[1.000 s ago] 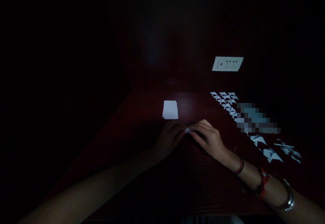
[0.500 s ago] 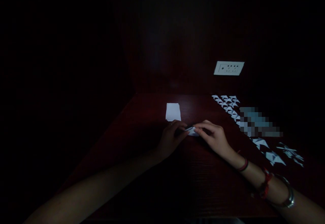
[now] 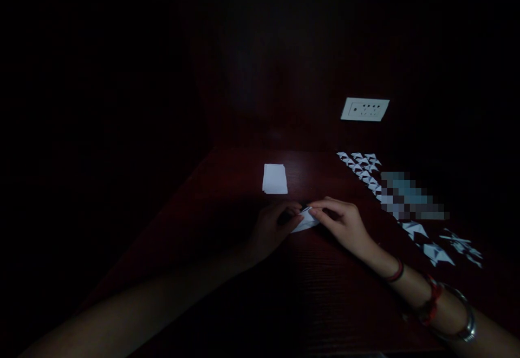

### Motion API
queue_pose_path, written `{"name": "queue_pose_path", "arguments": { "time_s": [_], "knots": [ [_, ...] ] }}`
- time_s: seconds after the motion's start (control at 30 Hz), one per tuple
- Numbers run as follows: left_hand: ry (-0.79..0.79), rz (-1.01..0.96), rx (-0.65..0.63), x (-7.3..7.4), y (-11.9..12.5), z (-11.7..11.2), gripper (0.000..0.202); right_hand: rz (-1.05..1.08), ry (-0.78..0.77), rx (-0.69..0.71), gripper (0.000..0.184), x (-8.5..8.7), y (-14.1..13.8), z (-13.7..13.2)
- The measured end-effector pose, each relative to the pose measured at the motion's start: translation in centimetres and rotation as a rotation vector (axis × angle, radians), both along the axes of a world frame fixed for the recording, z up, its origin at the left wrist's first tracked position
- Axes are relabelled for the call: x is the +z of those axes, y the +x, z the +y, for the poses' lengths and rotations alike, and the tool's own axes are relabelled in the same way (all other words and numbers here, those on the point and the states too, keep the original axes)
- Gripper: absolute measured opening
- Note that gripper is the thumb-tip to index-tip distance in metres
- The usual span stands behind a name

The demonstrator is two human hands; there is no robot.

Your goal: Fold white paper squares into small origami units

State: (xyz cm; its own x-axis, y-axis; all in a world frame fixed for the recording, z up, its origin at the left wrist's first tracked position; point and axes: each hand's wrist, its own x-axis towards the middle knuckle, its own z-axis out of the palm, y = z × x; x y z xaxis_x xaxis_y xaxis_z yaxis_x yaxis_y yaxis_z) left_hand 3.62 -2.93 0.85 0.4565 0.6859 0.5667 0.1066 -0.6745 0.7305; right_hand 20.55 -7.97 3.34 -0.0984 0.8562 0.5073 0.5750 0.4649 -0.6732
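Dim shot. Left hand [image 3: 271,229] and right hand [image 3: 344,222] meet mid-table, both on one small white paper [image 3: 307,221] lying on the table [image 3: 317,304]. Left fingers [image 3: 293,220] are curled onto its left edge and the right fingers pinch the right corner, so both hands grip it. A white stack [image 3: 275,179] sits just behind the hands, apart from them. Folded pieces [image 3: 363,164] run in a row along the right side, well clear. Socket [image 3: 364,109] on the back wall. Bangle [image 3: 467,323] on the right wrist.
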Motion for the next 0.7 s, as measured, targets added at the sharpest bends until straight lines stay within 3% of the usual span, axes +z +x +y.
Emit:
{"name": "queue_pose_path", "arguments": {
  "time_s": [0.3,0.5,0.7],
  "knots": [
    [-0.176,-0.032,-0.149,-0.2,0.3,0.1,0.01,0.032,-0.048,-0.001,0.016,-0.2,-0.1,-0.1],
    [-0.237,-0.097,-0.154,-0.1,0.5,-0.5,0.011,0.024,-0.009,0.018,0.019,0.2,0.1,-0.1],
    [-0.188,-0.076,-0.104,-0.2,0.1,-0.2,0.014,-0.129,0.064,0.05,0.019,0.9,0.6,-0.5]
  ]
}}
